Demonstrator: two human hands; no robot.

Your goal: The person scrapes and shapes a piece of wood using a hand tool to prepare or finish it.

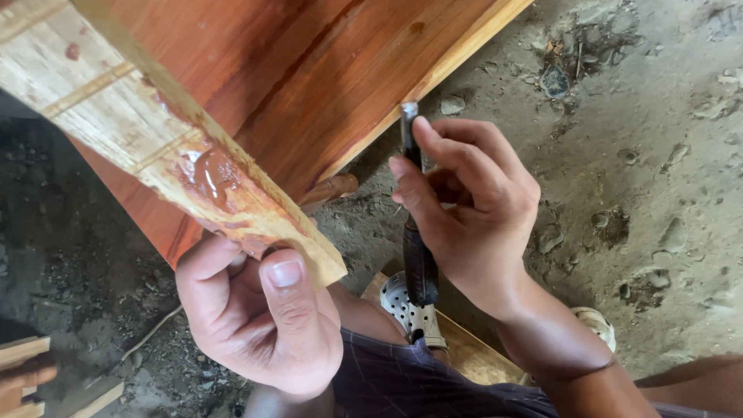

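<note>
At the far left, loose offcuts of pale timber [31,371] lie on the dark, gritty dirt floor [658,193]. Above them a rough, pale wooden slat [116,116] runs diagonally from the upper left corner down toward the centre, its face smeared with a glossy blob of reddish-brown filler [209,174] (the colour closely matches the panel behind). The left hand [259,317] is closed around the lower end of the slat, thumb pressed up along its edge and fingers curled beneath, holding it tilted over the floor. Behind the slat, a broad reddish-brown wooden panel [325,70] fills the upper middle of the view, with a lighter strip of bare wood running along its right edge.

Just right of centre, the right hand [472,217] grips a slim tool with a dark handle [420,267] and a narrow metal blade, probably a putty knife or chisel, though the fingers hide much of it. Index finger and thumb pinch the upper part of the blade, whose tip sits at the pale edge of the panel; the handle points down toward the person's lap. Below the tool, a pale perforated clog [410,310] rests on a flat board [472,352] on the ground, and dark checked shorts [410,383] cover the person's thigh at the bottom of the view. To the right, the floor is grey packed earth strewn with small stones.
</note>
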